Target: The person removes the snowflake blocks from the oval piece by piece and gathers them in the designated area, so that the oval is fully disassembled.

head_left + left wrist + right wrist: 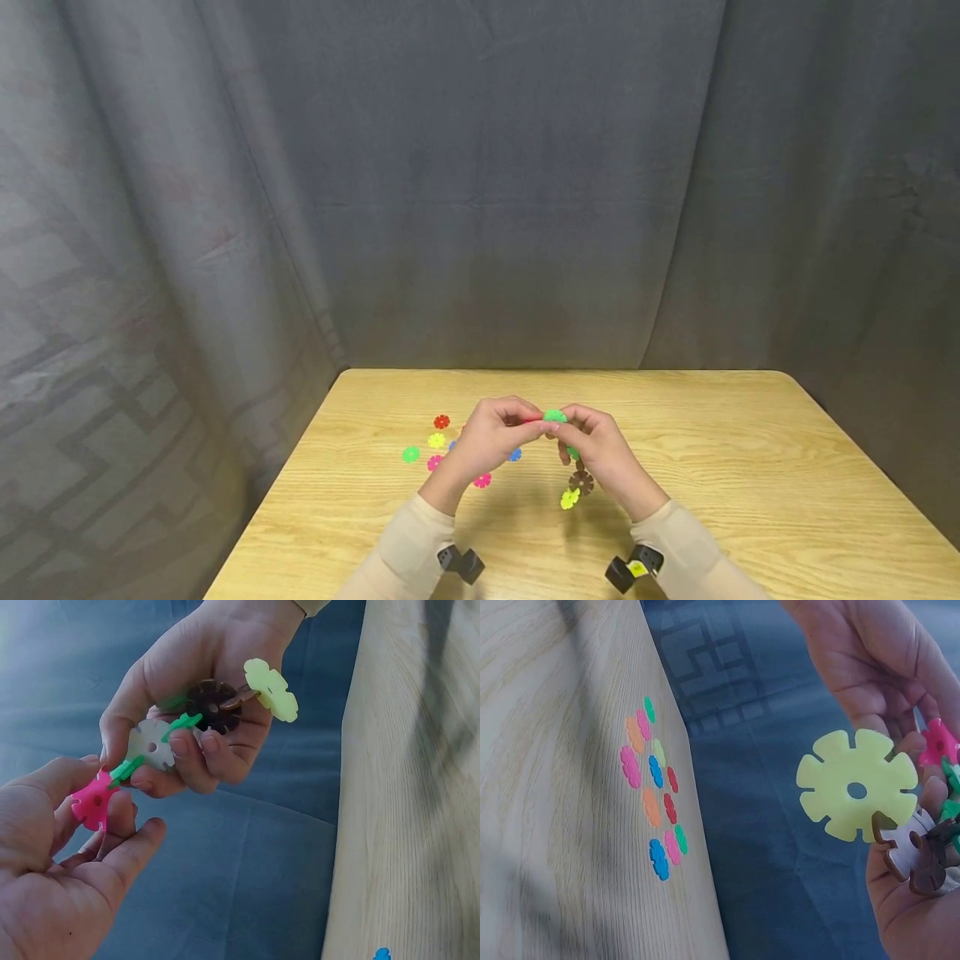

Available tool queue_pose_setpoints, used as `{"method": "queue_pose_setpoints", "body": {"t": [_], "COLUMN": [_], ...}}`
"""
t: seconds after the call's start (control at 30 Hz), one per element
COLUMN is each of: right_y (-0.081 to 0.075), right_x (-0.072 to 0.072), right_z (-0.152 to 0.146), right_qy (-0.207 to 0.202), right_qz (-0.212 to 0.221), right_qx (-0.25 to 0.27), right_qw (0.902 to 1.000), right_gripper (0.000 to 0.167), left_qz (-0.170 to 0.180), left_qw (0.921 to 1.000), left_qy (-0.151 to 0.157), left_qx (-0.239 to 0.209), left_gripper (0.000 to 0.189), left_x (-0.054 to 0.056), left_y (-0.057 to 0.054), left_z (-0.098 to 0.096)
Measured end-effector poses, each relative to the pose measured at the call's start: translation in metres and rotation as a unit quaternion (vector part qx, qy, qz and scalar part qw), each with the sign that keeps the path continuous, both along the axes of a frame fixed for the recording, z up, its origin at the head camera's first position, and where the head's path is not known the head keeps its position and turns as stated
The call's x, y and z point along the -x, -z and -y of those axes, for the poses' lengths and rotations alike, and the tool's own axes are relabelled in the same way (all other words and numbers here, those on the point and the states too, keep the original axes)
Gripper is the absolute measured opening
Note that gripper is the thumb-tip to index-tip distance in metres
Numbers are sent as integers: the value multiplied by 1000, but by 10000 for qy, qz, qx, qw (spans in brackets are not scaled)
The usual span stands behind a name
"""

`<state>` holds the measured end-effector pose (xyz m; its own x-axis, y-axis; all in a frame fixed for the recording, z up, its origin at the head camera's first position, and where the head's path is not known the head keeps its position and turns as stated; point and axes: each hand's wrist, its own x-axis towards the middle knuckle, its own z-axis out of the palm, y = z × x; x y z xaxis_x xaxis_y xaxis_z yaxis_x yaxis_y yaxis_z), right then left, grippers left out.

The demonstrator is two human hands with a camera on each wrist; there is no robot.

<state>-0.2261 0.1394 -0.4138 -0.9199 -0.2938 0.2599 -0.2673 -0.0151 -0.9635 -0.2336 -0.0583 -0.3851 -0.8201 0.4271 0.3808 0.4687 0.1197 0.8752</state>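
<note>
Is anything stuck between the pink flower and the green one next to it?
Nothing visible. The pink flower, pinched by the left hand, seems to touch the green flower on the chain in the right hand.

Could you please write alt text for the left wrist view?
The left hand pinches a pink notched disc against the end of a chain of linked green, pale, brown and yellow discs, held in the right hand. A wooden tabletop fills the picture's right side.
</note>
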Motion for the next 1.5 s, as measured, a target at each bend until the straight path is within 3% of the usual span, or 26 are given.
{"method": "queue_pose_setpoints", "body": {"t": [0.73,1.1,1.5], "right_y": [-3,-3,-4], "right_x": [-3,-3,-1], "right_z": [-1,-2,-3], "right_qy": [251,355,388], "right_qz": [8,32,109], "right_qx": [12,59,143], "right_qw": [9997,9993,9991], "right_gripper": [30,28,26], "left_qz": [-307,-318,-330], "left_qw": [9989,9993,9987], "left_qy": [-74,-56,-259], "left_qx": [347,194,293], "left_gripper": [18,20,21], "left_x": [0,2,3], "left_y": [-1,1,-3], "left_z": [1,1,3]}}
